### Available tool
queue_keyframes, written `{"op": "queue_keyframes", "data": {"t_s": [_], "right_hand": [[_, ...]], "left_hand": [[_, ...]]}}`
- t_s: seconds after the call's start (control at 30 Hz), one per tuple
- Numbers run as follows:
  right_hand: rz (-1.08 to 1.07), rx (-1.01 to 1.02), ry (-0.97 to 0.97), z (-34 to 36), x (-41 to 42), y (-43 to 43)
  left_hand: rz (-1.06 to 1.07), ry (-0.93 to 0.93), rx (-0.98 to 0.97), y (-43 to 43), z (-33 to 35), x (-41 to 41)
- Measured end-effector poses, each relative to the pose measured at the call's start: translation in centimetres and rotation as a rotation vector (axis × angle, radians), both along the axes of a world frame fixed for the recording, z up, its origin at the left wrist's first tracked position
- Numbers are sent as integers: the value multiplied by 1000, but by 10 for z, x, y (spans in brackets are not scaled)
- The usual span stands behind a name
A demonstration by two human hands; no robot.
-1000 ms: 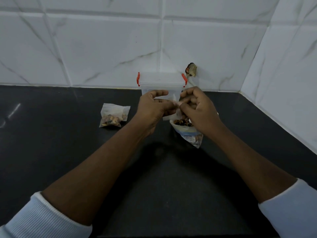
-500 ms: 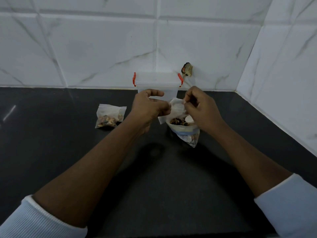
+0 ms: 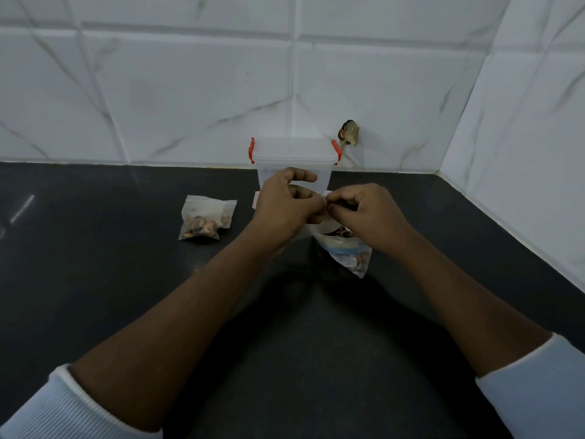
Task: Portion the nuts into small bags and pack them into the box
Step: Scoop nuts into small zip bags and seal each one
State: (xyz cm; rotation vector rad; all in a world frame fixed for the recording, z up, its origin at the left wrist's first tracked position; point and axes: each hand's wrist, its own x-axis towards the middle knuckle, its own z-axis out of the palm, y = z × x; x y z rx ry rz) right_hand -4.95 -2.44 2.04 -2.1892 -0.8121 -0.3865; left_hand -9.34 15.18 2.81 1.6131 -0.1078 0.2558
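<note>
- Fingers (image 3: 304, 177) of the left hand (image 3: 285, 204) and fingers (image 3: 343, 205) of the right hand (image 3: 367, 217) are curled, tips meeting. Both pinch the top edge of the small bag (image 3: 316, 228).
- The small bag is held just above the counter (image 3: 126, 280), directly in front of the box (image 3: 294, 155). Its mouth is hidden, so I cannot tell whether it is open or sealed.
- Nuts (image 3: 343, 232) sit in the supply bag (image 3: 348, 258) under the right hand. The filled bag (image 3: 205, 217) lies off to the left, well apart.
- Risk: the film looks thin and slick, so a two-point pinch could slip or seal crooked.
- Risk: the supply bag is slumped with its mouth open and the right wrist is right over it. A nudge would likely tip nuts out.
- Risk: the box lid is on with its red latches (image 3: 251, 150) down, so packing will need a free hand.
- Materials: crinkled clear bags, a frosted rigid plastic box, a glossy black counter and marbled wall (image 3: 190, 90) tiles.
</note>
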Motion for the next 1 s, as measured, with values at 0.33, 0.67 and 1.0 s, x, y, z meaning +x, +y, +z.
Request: {"op": "queue_keyframes", "data": {"t_s": [0.33,0.67,1.0], "right_hand": [[109,312,219,1,-2,0],[171,326,175,-7,1,7],[184,275,131,-3,-2,7]], "left_hand": [[133,-372,1164,19,-13,7],[203,-539,1177,10,-24,12],[85,-588,1120,15,-16,13]]}}
